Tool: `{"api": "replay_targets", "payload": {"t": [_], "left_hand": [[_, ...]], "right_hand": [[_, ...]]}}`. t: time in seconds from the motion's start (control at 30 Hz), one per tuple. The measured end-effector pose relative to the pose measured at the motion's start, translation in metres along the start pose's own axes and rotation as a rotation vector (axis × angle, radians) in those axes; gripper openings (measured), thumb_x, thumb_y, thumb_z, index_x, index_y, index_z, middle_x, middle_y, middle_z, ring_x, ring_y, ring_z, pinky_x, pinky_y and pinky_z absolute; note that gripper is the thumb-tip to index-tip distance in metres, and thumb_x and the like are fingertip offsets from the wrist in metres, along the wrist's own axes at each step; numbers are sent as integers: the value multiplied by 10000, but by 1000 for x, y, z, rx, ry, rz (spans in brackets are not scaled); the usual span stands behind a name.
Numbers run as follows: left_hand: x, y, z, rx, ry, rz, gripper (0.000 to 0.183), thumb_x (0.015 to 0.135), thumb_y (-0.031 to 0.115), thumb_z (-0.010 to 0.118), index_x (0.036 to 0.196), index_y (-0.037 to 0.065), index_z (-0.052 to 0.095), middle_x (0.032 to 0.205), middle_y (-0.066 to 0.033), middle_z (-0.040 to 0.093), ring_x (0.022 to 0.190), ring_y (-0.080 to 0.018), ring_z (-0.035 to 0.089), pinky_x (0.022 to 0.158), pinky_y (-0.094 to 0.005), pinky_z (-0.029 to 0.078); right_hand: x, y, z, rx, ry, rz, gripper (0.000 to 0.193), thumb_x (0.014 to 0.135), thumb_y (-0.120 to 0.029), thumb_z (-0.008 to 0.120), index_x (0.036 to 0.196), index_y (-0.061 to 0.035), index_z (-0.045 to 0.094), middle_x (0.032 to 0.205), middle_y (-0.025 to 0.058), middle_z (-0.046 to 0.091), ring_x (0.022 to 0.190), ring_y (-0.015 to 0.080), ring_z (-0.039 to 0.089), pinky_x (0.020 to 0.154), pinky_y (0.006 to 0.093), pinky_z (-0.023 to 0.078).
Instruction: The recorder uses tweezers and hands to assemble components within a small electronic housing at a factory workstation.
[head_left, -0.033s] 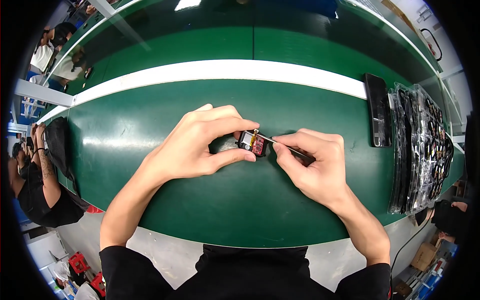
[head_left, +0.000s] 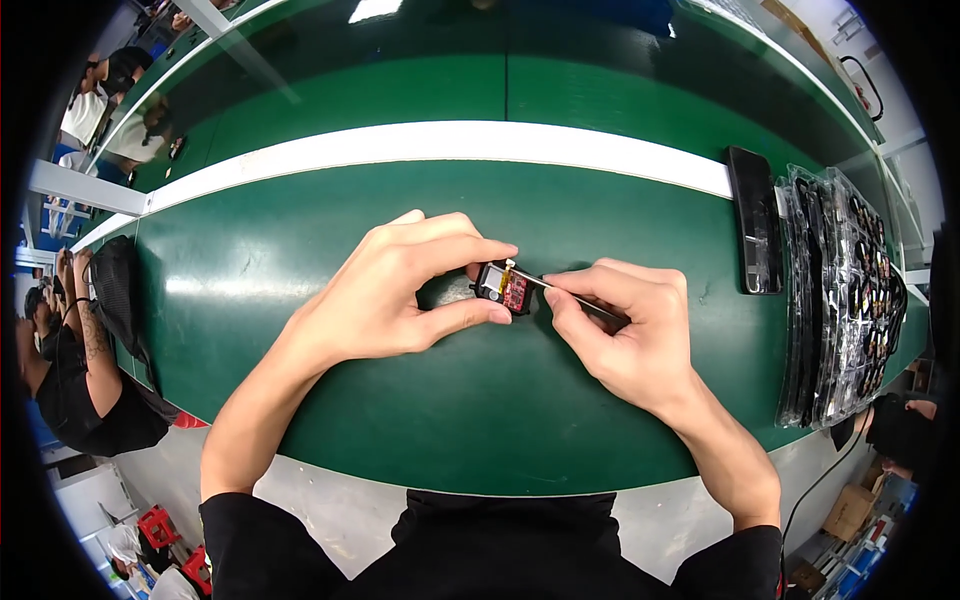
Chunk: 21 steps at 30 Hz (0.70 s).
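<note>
My left hand (head_left: 410, 280) pinches a small black device housing (head_left: 503, 288) between thumb and fingers, just above or on the green table. Its inside faces up and shows a red circuit board, a silvery part and a bit of yellow. My right hand (head_left: 635, 325) is closed round a slim tool (head_left: 600, 309) with a dark handle and a thin metal shaft; I cannot tell whether it is tweezers or a pick. The tool's tip touches or nearly touches the upper edge of the housing, next to a small pale piece.
A black phone-like slab (head_left: 755, 220) lies at the right, beside a stack of clear plastic trays (head_left: 845, 300) holding many small dark parts. A white rail (head_left: 440, 140) runs along the table's (head_left: 480, 420) far side. At the left edge, a person's tattooed forearm (head_left: 98, 350) shows near a black bag.
The tool's tip and the small pale piece at the housing's upper edge have shifted very slightly. Both hands hold almost the same place.
</note>
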<state>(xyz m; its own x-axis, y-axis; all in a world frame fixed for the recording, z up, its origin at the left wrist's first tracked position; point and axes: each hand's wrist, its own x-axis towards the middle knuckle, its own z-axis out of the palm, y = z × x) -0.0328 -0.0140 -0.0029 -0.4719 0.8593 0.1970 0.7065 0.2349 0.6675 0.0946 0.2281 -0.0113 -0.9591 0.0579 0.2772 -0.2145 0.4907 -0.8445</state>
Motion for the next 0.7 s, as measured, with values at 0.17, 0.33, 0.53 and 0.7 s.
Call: {"api": "replay_targets", "payload": {"t": [0.17, 0.33, 0.53, 0.7], "left_hand": [[-1, 3, 3, -24, 30, -52, 517, 829, 236, 1003, 1287, 111, 801, 985, -39, 727, 822, -210, 588, 679, -340, 470], [-1, 2, 4, -27, 40, -55, 488, 834, 231, 1002, 1258, 100, 799, 993, -39, 735, 831, -211, 600, 660, -347, 473], [-1, -1, 4, -33, 40, -38, 491, 829, 228, 1002, 1256, 95, 802, 1003, -38, 740, 828, -208, 596, 664, -344, 472], [0, -1, 1, -34, 37, -25, 492, 817, 216, 1005, 1252, 94, 811, 1008, -30, 744, 788, -192, 557, 645, -331, 437]], "right_hand": [[-4, 0, -4, -85, 41, -75, 145, 886, 17, 852, 1032, 15, 852, 665, 51, 645, 500, 108, 547, 468, 305, 405], [-4, 5, -1, -262, 71, -248, 224, 848, 3, 883, 1069, -22, 861, 704, 32, 597, 495, 170, 548, 445, 340, 428], [-4, 6, 2, -274, 68, -264, 230, 855, 3, 886, 1082, -25, 859, 718, 34, 606, 504, 179, 557, 449, 354, 446], [-4, 6, 3, -218, 73, -248, 219, 873, 22, 884, 1089, -16, 878, 679, 25, 616, 501, 115, 527, 465, 313, 386]]}}
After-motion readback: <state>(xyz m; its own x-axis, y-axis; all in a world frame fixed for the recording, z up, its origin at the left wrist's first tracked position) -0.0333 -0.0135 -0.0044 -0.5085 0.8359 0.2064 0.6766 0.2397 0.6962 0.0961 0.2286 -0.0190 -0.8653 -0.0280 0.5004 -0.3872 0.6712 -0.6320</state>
